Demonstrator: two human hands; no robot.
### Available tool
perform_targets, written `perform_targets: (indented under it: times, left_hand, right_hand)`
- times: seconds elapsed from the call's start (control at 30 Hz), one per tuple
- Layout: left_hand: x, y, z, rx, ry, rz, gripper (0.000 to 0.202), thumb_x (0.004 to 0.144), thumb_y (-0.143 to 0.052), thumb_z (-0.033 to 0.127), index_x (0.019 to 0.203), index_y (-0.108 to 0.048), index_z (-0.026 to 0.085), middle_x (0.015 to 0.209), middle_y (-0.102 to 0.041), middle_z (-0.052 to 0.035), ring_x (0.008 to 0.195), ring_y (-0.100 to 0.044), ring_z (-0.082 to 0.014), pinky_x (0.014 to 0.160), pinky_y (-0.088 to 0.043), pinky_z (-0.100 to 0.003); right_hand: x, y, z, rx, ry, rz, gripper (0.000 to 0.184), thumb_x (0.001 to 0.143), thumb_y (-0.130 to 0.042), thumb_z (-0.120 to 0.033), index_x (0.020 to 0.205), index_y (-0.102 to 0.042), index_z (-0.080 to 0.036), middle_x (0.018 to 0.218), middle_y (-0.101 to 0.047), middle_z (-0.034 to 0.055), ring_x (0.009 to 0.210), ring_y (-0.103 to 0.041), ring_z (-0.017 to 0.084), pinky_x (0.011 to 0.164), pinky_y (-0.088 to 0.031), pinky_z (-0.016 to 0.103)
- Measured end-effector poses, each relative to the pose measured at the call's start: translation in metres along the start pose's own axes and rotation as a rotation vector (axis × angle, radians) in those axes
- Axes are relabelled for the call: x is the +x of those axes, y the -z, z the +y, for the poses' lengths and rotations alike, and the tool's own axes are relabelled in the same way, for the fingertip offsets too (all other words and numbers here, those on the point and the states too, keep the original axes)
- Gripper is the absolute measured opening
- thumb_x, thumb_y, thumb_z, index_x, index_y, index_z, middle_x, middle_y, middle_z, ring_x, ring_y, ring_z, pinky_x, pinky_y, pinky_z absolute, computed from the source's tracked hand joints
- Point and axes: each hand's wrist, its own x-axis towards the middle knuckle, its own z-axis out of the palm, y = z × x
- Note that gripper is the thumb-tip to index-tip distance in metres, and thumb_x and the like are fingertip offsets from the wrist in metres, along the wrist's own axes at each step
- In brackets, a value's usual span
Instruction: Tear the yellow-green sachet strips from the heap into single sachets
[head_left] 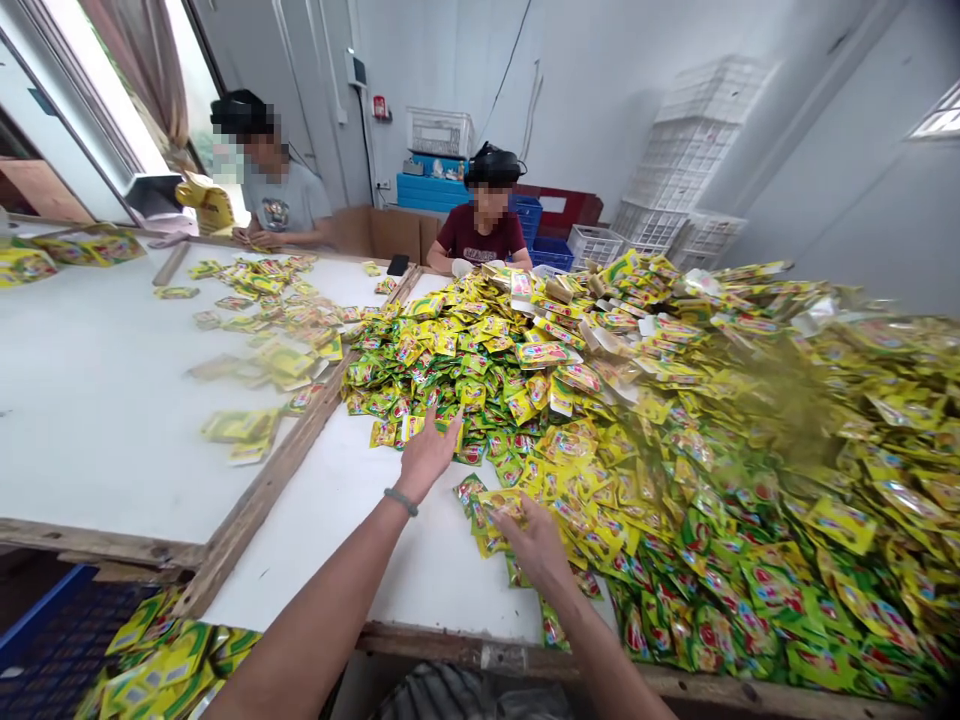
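Observation:
A huge heap of small yellow-and-green sachets [675, 430] covers the right side of the white table [360, 520]. My left hand [426, 455], with a band on its wrist, reaches out to the near edge of the heap, fingers stretched over a few sachets. My right hand [534, 540] lies closer to me on a small cluster of sachets [487, 505]; its fingers curl down onto them. Whether either hand has actually picked one up is unclear.
A second white table [97, 400] at the left bears scattered sachets [270, 320]. Two people sit at the far end [281, 195] [484, 225]. A phone [397, 264] lies between the tables. White crates [690, 150] stack by the back wall. A blue crate [52, 650] with sachets sits below left.

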Motion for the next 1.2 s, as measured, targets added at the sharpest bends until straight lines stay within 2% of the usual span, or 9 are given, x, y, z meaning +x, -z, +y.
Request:
perform_targets:
  times: [0.13, 0.3, 0.4, 0.47, 0.57, 0.67, 0.83, 0.9, 1.2]
  left_hand:
    - [0.012, -0.003, -0.005, 0.174, 0.016, 0.072, 0.063, 0.08, -0.044, 0.068, 0.105, -0.052, 0.011, 0.083, -0.069, -0.0179, 0.09, -0.064, -0.0339, 0.071, -0.04, -0.036]
    - [-0.022, 0.004, -0.042, 0.267, -0.016, 0.123, 0.033, 0.085, -0.05, 0.038, 0.11, -0.047, 0.017, 0.083, -0.068, -0.0094, 0.074, -0.065, -0.0257, 0.063, -0.041, -0.031]
    - [-0.05, 0.011, -0.061, 0.109, -0.125, 0.056, 0.052, 0.083, -0.055, 0.036, 0.128, -0.036, 0.018, 0.078, -0.068, -0.0017, 0.063, -0.063, -0.0207, 0.059, -0.041, -0.028]
    - [-0.066, 0.013, -0.065, -0.117, -0.175, -0.065, 0.058, 0.078, -0.062, 0.042, 0.128, -0.04, 0.019, 0.079, -0.068, -0.0003, 0.065, -0.063, -0.0188, 0.06, -0.044, -0.028]
    - [-0.083, 0.012, -0.062, -0.442, -0.129, -0.252, 0.049, 0.073, -0.068, 0.047, 0.11, -0.056, 0.017, 0.086, -0.071, -0.0038, 0.076, -0.065, -0.0191, 0.067, -0.05, -0.028]
    - [-0.093, 0.009, -0.055, -0.611, -0.067, -0.307, 0.043, 0.071, -0.07, 0.047, 0.1, -0.06, 0.016, 0.09, -0.071, -0.0053, 0.079, -0.066, -0.0187, 0.069, -0.052, -0.028]
    - [-0.1, 0.01, -0.051, -0.616, -0.068, -0.371, 0.038, 0.075, -0.067, 0.049, 0.093, -0.062, 0.015, 0.086, -0.071, -0.0046, 0.072, -0.064, -0.0158, 0.066, -0.051, -0.026]
    - [-0.1, 0.012, -0.049, -0.588, -0.095, -0.409, 0.037, 0.075, -0.067, 0.048, 0.092, -0.063, 0.015, 0.086, -0.071, -0.0045, 0.073, -0.064, -0.016, 0.066, -0.051, -0.025]
    - [-0.1, 0.009, -0.038, -0.759, 0.104, -0.515, 0.047, 0.066, -0.075, 0.048, 0.097, -0.063, 0.015, 0.081, -0.073, -0.0034, 0.066, -0.066, -0.0163, 0.06, -0.05, -0.025]
  right_hand:
    - [-0.005, -0.002, 0.006, -0.09, 0.035, 0.047, 0.032, 0.082, -0.053, -0.047, 0.083, -0.064, -0.017, 0.073, -0.069, 0.0056, 0.067, -0.06, 0.021, 0.064, -0.046, 0.029]
    - [-0.007, 0.005, 0.009, -0.065, 0.035, 0.025, 0.032, 0.083, -0.053, -0.047, 0.082, -0.062, -0.016, 0.072, -0.066, 0.0047, 0.067, -0.058, 0.02, 0.061, -0.044, 0.028]
    - [-0.004, 0.008, -0.002, -0.028, 0.058, 0.046, 0.032, 0.082, -0.054, -0.047, 0.079, -0.061, -0.016, 0.07, -0.063, 0.0031, 0.065, -0.055, 0.018, 0.062, -0.043, 0.027]
    - [0.002, 0.01, -0.014, 0.006, 0.076, 0.131, 0.032, 0.082, -0.055, -0.048, 0.079, -0.059, -0.016, 0.068, -0.06, 0.0014, 0.063, -0.052, 0.016, 0.06, -0.041, 0.026]
    - [0.014, 0.015, -0.031, 0.018, 0.144, 0.197, 0.031, 0.083, -0.054, -0.048, 0.076, -0.056, -0.018, 0.063, -0.053, -0.0018, 0.059, -0.046, 0.013, 0.056, -0.038, 0.024]
    - [0.023, 0.023, -0.037, -0.096, 0.198, 0.117, 0.029, 0.082, -0.056, -0.045, 0.073, -0.055, -0.018, 0.059, -0.048, -0.0035, 0.057, -0.042, 0.012, 0.055, -0.035, 0.023]
    - [0.023, 0.034, -0.035, -0.241, 0.227, -0.156, 0.021, 0.081, -0.06, -0.036, 0.071, -0.059, -0.017, 0.066, -0.056, -0.0017, 0.063, -0.047, 0.012, 0.058, -0.034, 0.022]
    - [0.022, 0.036, -0.035, -0.249, 0.243, -0.181, 0.02, 0.081, -0.062, -0.034, 0.07, -0.061, -0.017, 0.07, -0.059, -0.0009, 0.067, -0.05, 0.013, 0.061, -0.036, 0.022]
    - [0.015, 0.012, -0.028, -0.128, 0.267, 0.074, 0.022, 0.078, -0.067, -0.038, 0.088, -0.067, -0.019, 0.081, -0.066, 0.003, 0.075, -0.057, 0.017, 0.07, -0.043, 0.026]
